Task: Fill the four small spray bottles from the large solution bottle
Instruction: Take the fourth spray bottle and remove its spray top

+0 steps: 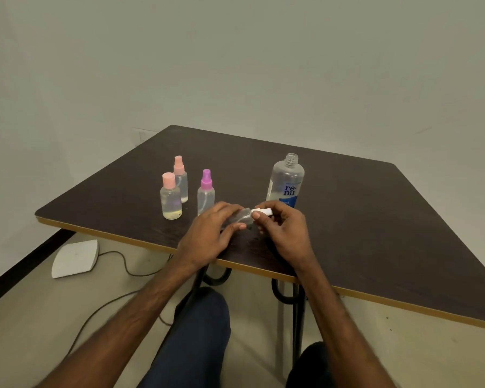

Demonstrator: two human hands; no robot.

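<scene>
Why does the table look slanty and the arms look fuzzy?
Head view: the wide lens stretches the table, so its edge slants. Head view: the forearms are smeared, probably motion blur; the left hand gripping the small bottle and the right hand pinching its white spray top look soft.

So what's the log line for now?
left hand holds clear bottle | right hand pinches its white sprayer | large bottle uncapped
</scene>
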